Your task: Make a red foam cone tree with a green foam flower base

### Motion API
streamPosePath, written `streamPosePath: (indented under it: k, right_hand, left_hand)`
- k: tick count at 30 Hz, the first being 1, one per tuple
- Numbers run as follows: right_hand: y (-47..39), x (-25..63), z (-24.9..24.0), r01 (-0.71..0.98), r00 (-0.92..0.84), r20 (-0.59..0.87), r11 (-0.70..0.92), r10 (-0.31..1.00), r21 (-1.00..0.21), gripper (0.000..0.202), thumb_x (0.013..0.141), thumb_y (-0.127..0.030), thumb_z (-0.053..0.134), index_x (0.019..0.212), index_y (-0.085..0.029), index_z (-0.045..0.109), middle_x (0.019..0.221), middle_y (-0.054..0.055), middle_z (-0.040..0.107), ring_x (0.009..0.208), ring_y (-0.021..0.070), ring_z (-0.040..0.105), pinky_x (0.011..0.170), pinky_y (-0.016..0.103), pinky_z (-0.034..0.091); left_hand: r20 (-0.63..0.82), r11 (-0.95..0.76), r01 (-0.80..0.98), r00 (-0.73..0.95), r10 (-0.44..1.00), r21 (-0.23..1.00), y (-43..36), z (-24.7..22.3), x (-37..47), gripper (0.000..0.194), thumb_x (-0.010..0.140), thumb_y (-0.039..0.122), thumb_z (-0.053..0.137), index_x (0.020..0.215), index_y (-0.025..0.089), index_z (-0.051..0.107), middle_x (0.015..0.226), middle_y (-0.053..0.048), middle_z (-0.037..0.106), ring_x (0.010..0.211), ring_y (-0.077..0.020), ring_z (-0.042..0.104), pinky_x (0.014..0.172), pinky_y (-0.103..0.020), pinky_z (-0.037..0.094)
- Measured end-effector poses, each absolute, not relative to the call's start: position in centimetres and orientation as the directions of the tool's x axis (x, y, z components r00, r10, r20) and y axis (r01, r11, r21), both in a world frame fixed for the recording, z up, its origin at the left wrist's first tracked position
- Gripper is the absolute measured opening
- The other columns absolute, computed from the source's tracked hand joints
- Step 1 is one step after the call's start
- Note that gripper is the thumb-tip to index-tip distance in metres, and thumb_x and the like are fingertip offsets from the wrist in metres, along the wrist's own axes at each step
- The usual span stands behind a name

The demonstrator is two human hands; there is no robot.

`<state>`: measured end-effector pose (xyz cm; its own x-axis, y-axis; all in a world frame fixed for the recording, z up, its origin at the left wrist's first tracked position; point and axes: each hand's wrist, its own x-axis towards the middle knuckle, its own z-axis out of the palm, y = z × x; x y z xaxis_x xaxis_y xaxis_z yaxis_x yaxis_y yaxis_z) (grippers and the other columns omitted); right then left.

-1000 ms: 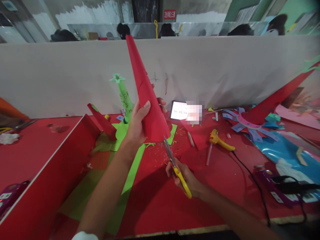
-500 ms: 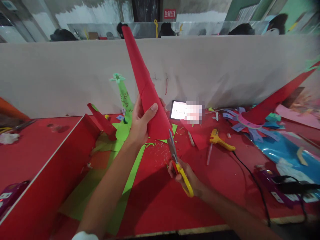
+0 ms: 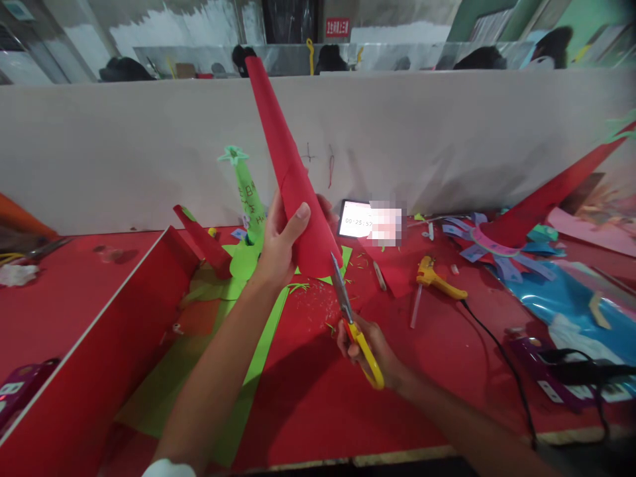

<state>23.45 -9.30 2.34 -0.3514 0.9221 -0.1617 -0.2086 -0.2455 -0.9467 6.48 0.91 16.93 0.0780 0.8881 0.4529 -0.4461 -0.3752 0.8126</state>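
A tall red paper cone (image 3: pixel 293 169) leans up to the left, its wide end lowest. My left hand (image 3: pixel 284 235) wraps around its lower half, thumb on the front and fingertips showing at the far side. Yellow-handled scissors (image 3: pixel 365 354) are in my right hand (image 3: pixel 365 341), the fingers closed about the handles. Their blade tips touch the cone's lower right rim; whether the blades are slightly apart is hard to tell. Fine paper scraps lie on the red table below the cone.
A green paper cone (image 3: pixel 248 199) with a star top and a smaller red cone (image 3: pixel 203 242) stand left. Right are a yellow glue gun (image 3: pixel 440 278) with its cord, a utility knife (image 3: pixel 379 275) and a lit phone (image 3: pixel 355 218). A white partition (image 3: pixel 149 152) closes the back.
The red cone has shifted slightly right and down in my left hand. The scissor tips have moved a little left along its rim.
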Motion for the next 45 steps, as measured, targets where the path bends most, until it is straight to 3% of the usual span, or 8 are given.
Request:
streamPosePath:
  k: [4, 7, 10, 13, 18, 26, 38, 45]
  right_hand:
    - [-9.3, 23.6, 1.9, -0.181, -0.375, -0.136, -0.216, 0.917, -0.959, 0.040, 0.071, -0.051, 0.085, 0.074, -0.021, 0.058, 0.064, -0.004, 0.054, 0.052, 0.0087, 0.040, 0.045, 0.021, 0.029]
    - [-9.3, 23.8, 1.6, -0.195, -0.400, -0.118, -0.210, 0.909, -0.958, 0.048, 0.077, -0.064, 0.080, 0.075, -0.022, 0.057, 0.063, -0.003, 0.052, 0.051, 0.0098, 0.039, 0.045, 0.022, 0.030]
    - [-9.4, 24.0, 1.2, -0.187, -0.405, 0.028, -0.053, 0.914, -0.981, 0.062, 0.078, -0.083, 0.070, 0.083, -0.023, 0.060, 0.069, -0.001, 0.055, 0.055, 0.0117, 0.041, 0.048, 0.025, 0.033]
    - [-9.5, 24.0, 0.8, -0.189, -0.421, 0.152, 0.077, 0.894, -0.979, 0.069, 0.077, -0.091, 0.063, 0.094, -0.024, 0.060, 0.078, 0.001, 0.059, 0.063, 0.0139, 0.047, 0.056, 0.028, 0.039]
    - [-9.6, 23.9, 0.5, -0.177, -0.478, 0.209, 0.139, 0.853, -0.974, 0.069, 0.086, -0.090, 0.052, 0.102, -0.023, 0.056, 0.088, 0.003, 0.059, 0.072, 0.0158, 0.050, 0.063, 0.030, 0.041]
    - [-9.5, 24.0, 0.8, -0.142, -0.484, 0.184, 0.131, 0.856, -0.981, 0.071, 0.084, -0.092, 0.051, 0.099, -0.023, 0.056, 0.088, 0.003, 0.059, 0.073, 0.0168, 0.051, 0.062, 0.029, 0.040]
    - [-9.5, 23.9, 0.5, -0.215, -0.466, 0.097, -0.006, 0.879, -0.977, 0.074, 0.074, -0.093, 0.063, 0.098, -0.023, 0.056, 0.089, 0.002, 0.061, 0.069, 0.0137, 0.051, 0.059, 0.027, 0.041]
    - [-9.5, 23.7, 0.9, -0.193, -0.442, 0.111, 0.026, 0.890, -0.981, 0.067, 0.080, -0.089, 0.063, 0.095, -0.024, 0.056, 0.086, 0.001, 0.060, 0.069, 0.0152, 0.051, 0.059, 0.028, 0.039]
  left_hand:
    - [0.443, -0.350, -0.444, 0.123, 0.888, 0.825, 0.8, 17.1, 6.5, 0.069, 0.081, 0.058, 0.082, 0.138, 0.028, 0.057, 0.108, -0.007, 0.076, 0.093, -0.0227, 0.077, 0.077, -0.032, 0.064]
    - [0.433, -0.349, -0.435, 0.108, 0.895, 0.830, 0.8, 17.0, 6.7, 0.072, 0.079, 0.057, 0.085, 0.137, 0.029, 0.056, 0.105, -0.006, 0.076, 0.093, -0.0230, 0.077, 0.075, -0.033, 0.064]
    - [0.418, -0.352, -0.436, 0.062, 0.906, 0.828, 0.8, 16.8, 7.0, 0.073, 0.077, 0.054, 0.087, 0.138, 0.031, 0.055, 0.102, -0.005, 0.076, 0.093, -0.0235, 0.077, 0.075, -0.034, 0.064]
    - [0.391, -0.349, -0.432, 0.011, 0.920, 0.832, 0.8, 16.7, 7.2, 0.074, 0.076, 0.052, 0.089, 0.139, 0.033, 0.055, 0.101, -0.003, 0.076, 0.094, -0.0237, 0.078, 0.075, -0.033, 0.064]
    - [0.380, -0.371, -0.418, -0.065, 0.923, 0.829, 1.0, 16.6, 7.2, 0.068, 0.079, 0.052, 0.086, 0.137, 0.035, 0.056, 0.103, -0.002, 0.076, 0.095, -0.0233, 0.077, 0.072, -0.033, 0.064]
    - [0.380, -0.403, -0.412, -0.139, 0.914, 0.817, 1.3, 16.7, 7.0, 0.058, 0.082, 0.049, 0.084, 0.132, 0.035, 0.058, 0.104, -0.001, 0.075, 0.093, -0.0204, 0.076, 0.070, -0.031, 0.063]
    - [0.407, -0.451, -0.317, -0.196, 0.892, 0.834, 1.0, 16.5, 7.4, 0.068, 0.081, 0.054, 0.086, 0.139, 0.038, 0.056, 0.112, -0.004, 0.071, 0.102, -0.0217, 0.073, 0.081, -0.032, 0.063]
    - [0.426, -0.463, -0.281, -0.185, 0.886, 0.841, 0.9, 16.3, 7.3, 0.066, 0.079, 0.059, 0.085, 0.134, 0.036, 0.058, 0.110, -0.003, 0.069, 0.098, -0.0217, 0.072, 0.081, -0.033, 0.062]
